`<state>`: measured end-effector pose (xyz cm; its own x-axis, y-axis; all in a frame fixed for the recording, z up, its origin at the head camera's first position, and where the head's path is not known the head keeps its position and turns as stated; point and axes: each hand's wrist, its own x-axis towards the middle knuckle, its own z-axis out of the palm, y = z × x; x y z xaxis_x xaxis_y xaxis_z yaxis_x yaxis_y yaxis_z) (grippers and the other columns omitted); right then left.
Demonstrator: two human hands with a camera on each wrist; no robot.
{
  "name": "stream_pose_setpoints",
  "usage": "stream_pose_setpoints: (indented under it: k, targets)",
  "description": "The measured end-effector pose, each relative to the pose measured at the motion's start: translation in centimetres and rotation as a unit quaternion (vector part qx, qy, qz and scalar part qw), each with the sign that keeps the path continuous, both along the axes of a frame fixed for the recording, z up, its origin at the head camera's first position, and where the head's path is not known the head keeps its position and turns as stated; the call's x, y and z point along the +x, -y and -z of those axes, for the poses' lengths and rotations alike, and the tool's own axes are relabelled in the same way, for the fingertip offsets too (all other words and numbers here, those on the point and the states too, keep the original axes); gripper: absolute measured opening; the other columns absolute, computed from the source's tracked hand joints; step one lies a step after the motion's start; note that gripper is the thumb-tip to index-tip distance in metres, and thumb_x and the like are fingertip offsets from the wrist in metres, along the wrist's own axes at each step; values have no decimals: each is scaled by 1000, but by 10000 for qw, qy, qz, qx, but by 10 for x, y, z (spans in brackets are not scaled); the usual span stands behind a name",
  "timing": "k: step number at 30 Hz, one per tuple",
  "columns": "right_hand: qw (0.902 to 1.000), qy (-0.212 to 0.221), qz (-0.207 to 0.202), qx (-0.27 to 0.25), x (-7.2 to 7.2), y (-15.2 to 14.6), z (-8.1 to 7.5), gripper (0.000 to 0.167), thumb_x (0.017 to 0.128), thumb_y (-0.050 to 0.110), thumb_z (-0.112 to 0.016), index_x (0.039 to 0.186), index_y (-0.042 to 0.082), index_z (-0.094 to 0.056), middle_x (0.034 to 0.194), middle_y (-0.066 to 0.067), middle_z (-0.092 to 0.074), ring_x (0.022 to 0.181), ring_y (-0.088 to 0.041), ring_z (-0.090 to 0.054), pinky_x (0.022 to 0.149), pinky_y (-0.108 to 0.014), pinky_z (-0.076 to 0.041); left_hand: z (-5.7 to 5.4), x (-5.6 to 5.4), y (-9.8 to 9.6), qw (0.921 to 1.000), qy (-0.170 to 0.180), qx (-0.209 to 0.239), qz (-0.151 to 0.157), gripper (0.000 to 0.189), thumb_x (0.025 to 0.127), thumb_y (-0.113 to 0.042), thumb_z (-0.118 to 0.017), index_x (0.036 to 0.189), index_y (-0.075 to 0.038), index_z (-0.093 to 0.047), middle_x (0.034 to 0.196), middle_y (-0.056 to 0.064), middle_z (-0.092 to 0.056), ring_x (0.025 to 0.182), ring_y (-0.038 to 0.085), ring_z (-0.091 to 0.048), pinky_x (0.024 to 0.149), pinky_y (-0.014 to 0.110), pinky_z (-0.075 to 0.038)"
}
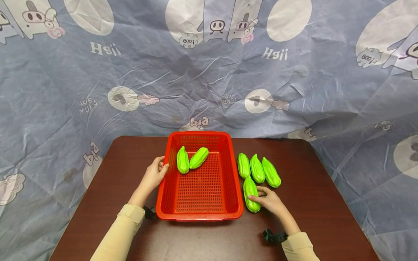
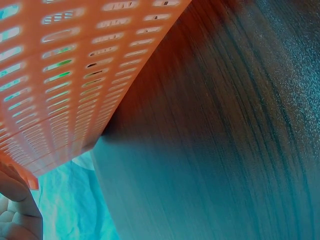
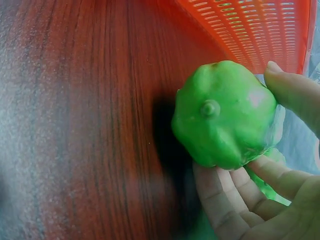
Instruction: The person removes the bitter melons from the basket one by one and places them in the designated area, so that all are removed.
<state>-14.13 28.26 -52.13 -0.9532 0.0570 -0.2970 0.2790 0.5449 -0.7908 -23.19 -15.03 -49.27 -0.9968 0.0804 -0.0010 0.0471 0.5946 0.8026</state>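
My left hand (image 1: 155,174) grips the left rim of a red slotted plastic basket (image 1: 200,216), which sits on the table. In the left wrist view, the basket's slotted wall (image 2: 65,65) fills the upper left, and part of the left hand (image 2: 20,205) shows at its rim. Two green ridged gourds (image 1: 183,161) lie inside, toward the back. Right of the basket, my right hand (image 1: 269,199) holds another green ridged gourd (image 1: 250,192) between thumb and fingers. Its rounded, nubbed end (image 3: 225,117) faces the right wrist camera.
Three more gourds (image 1: 257,169) lie side by side on the brown wooden table (image 1: 310,195), just behind the held one. A grey-blue patterned cloth (image 1: 209,79) hangs behind the table. Dark bands (image 1: 275,236) are worn on both wrists.
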Motion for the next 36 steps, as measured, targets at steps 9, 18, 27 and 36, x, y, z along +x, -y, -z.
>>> stream_pose_setpoints:
  k: [9,18,27,36]
  targets:
    - [10000,69,0,17,-1,1,-1,73,85,35,-77,137,-8,-50,121,-26,-60,96,-23,-64,77,-35,-57,0,-1,-1,10000,-15,-20,15,51,102,-24,-53,144,2,-40,102,15,-60,80,20,-59,65,29,-49]
    - [9998,154,-56,-71,-2,2,-2,77,86,38,-75,140,-9,-45,125,-28,-57,99,-24,-65,79,-37,-57,-1,0,-1,10000,-15,-3,4,51,102,-23,-53,145,2,-39,102,15,-60,80,20,-59,65,29,-50]
    - [9992,158,-108,-359,-1,3,-2,75,89,35,-73,142,-9,-43,128,-30,-55,101,-27,-67,81,-40,-58,0,-1,0,10000,-53,-6,-19,51,102,-22,-54,144,3,-40,102,16,-60,80,20,-60,64,28,-50]
    - [9998,122,-148,-85,-1,3,-2,74,89,37,-73,141,-8,-45,128,-29,-57,104,-29,-65,81,-39,-57,0,0,1,10000,-23,-24,-11,51,102,-21,-54,144,3,-39,101,16,-60,80,20,-59,64,28,-50]
